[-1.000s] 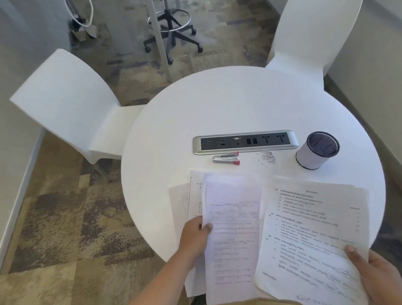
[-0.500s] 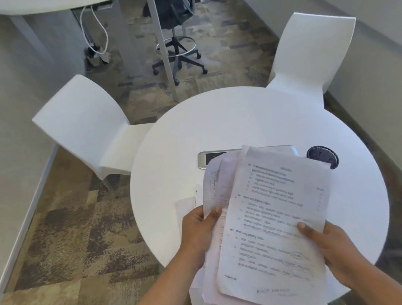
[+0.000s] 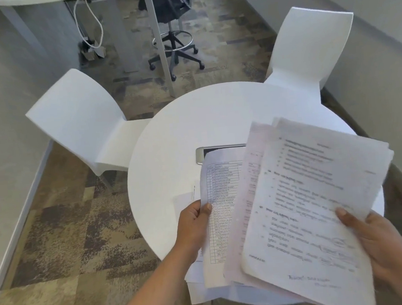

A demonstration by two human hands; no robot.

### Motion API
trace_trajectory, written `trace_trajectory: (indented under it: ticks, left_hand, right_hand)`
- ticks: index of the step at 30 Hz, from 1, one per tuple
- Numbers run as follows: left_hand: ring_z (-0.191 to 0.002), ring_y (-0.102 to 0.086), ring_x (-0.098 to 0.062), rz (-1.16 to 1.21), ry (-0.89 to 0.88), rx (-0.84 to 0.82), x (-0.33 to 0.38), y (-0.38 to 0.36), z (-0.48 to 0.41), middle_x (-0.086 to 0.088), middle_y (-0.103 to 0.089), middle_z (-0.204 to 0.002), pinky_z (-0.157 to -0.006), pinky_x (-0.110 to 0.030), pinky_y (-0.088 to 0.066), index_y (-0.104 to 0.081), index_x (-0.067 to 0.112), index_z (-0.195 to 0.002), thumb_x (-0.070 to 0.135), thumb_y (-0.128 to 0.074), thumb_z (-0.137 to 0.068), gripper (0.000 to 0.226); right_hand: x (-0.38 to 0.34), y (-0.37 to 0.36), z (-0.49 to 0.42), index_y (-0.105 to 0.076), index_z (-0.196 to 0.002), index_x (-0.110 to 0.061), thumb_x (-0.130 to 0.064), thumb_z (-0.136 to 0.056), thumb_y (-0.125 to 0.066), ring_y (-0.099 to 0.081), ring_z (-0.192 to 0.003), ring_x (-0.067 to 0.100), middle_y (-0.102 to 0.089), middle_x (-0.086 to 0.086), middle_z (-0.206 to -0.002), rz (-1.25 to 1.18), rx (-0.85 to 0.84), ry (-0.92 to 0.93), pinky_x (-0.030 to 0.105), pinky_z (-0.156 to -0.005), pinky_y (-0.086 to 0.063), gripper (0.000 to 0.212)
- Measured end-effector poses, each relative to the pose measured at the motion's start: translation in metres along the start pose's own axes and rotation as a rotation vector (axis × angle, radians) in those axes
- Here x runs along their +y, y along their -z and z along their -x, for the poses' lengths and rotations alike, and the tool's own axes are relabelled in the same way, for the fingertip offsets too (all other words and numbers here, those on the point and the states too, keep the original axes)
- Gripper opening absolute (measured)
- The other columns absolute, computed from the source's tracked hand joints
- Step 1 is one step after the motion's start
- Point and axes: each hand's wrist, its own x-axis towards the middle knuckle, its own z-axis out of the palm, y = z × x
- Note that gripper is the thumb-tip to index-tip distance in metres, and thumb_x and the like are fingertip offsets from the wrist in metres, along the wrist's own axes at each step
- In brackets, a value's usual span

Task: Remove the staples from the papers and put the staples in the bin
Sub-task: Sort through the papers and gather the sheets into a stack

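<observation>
Papers lifted above table, both hands gripping.
Left hand (image 3: 196, 227) pinches papers (image 3: 295, 205) at left edge, right hand (image 3: 380, 239) at right; long axis points away; no staples visible.

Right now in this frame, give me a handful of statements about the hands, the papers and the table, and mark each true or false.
1. Both hands hold papers lifted above the round white table. True.
2. The left hand grips a sheet printed with a numbered table. True.
3. The right hand holds a staple remover. False: it holds a thick stack of printed pages; no tool is in view.
4. The power strip set in the table shows in full. False: the papers cover all but its left end.
5. Two white chairs stand at the table, one left, one far right. True.
</observation>
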Motion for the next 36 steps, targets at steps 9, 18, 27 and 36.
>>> trace_trajectory:
  ticks: [9, 18, 27, 36]
  left_hand:
    - [-0.093, -0.076, -0.022, -0.004, 0.038, -0.211, 0.022, -0.026, 0.019, 0.000, -0.080, -0.099, -0.084, -0.039, -0.063, -0.079, 0.024, -0.103, 0.017, -0.061, -0.099, 0.020]
    - [-0.098, -0.075, -0.015, -0.028, 0.131, -0.316, 0.012, -0.023, 0.025, 0.004, -0.079, -0.106, -0.081, -0.028, -0.059, -0.076, 0.028, -0.108, 0.027, -0.056, -0.101, 0.021]
    - [-0.087, -0.064, -0.016, -0.597, 0.104, 0.260, -0.056, 0.001, -0.008, 0.003, -0.066, -0.097, -0.082, -0.039, -0.057, -0.063, 0.017, -0.098, 0.043, -0.060, -0.095, 0.027]
    - [-0.118, -0.046, -0.022, -1.173, 0.251, 0.261, -0.094, 0.003, -0.011, -0.005, -0.044, -0.127, -0.093, -0.035, -0.047, -0.041, 0.015, -0.125, 0.074, -0.069, -0.070, 0.085]
  right_hand:
    - [0.008, -0.039, -0.003, -0.060, -0.125, -0.011, -0.029, -0.078, -0.078, -0.068, -0.105, 0.038, -0.071, 0.015, -0.119, 0.125, -0.189, -0.030, 0.059, -0.094, -0.050, 0.054]
    - [0.040, -0.018, 0.005, -0.060, -0.119, 0.003, -0.007, -0.083, -0.058, -0.069, -0.097, 0.047, -0.071, 0.027, -0.110, 0.174, -0.184, -0.185, 0.054, -0.076, -0.059, 0.038]
    - [0.050, -0.003, 0.006, -0.062, -0.111, 0.005, -0.003, -0.090, -0.060, -0.067, -0.094, 0.041, -0.070, 0.025, -0.105, 0.141, 0.131, -0.081, 0.052, -0.091, -0.048, 0.023]
    - [0.048, 0.008, 0.021, -0.069, -0.101, -0.001, -0.023, -0.075, -0.075, -0.067, -0.098, 0.035, -0.072, 0.016, -0.106, 0.226, 0.229, -0.051, 0.049, -0.091, -0.049, 0.035]
